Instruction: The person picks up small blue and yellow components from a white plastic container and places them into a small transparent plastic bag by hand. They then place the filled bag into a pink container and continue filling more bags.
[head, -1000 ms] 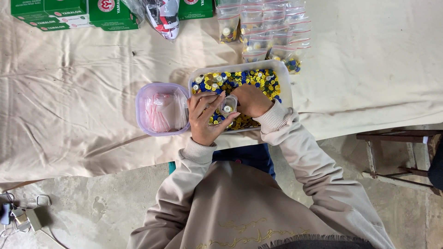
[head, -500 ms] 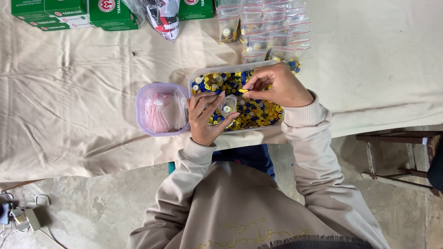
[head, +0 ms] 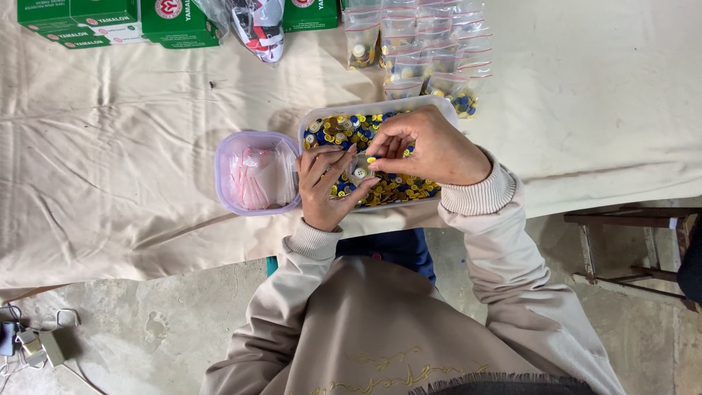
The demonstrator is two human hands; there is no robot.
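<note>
Beige cloth (head: 110, 168) covers the table where two hands sort buttons over a clear tub.

Left hand (head: 327, 189) lies palm-up at the tub's (head: 319, 118) near edge, its fingers curled loosely around a small clear bag (head: 360, 170) with a pale button visible inside. Right hand (head: 428, 150) hovers just above the tub, thumb and forefinger pinched on a yellow button (head: 371, 159) right at the bag's mouth. Blue, yellow and white buttons (head: 395, 192) fill the tub. Just left of it, touching, sits a lilac tub (head: 223, 172) of folded clear bags. Beyond, filled bags (head: 428, 55) lie in overlapping rows, with green boxes (head: 110, 22) along the far edge. Bare concrete floor (head: 146, 329) shows below the cloth, and a wooden stool (head: 629, 234) stands to the right.
</note>
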